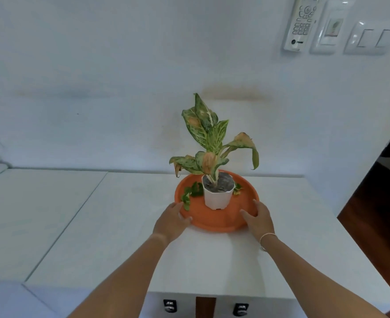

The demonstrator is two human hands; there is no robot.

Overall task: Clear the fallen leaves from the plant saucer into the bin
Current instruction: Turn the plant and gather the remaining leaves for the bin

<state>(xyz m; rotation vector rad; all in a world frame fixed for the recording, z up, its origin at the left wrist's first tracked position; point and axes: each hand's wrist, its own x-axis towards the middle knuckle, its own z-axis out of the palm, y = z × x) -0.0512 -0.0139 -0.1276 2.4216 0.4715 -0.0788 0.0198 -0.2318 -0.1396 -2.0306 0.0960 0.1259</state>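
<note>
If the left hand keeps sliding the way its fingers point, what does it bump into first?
The left hand already rests on the orange saucer rim. Its fingers point inward and right, so it would probably meet the fallen leaves first, then the white pot; depth is hard to judge.

No wording can be read for certain. The remote [300,24] on the wall, above and right of the plant [212,143], carries a round logo and a short dark word near its lower end, too blurred to spell out. Its button markings are equally unreadable.
</note>
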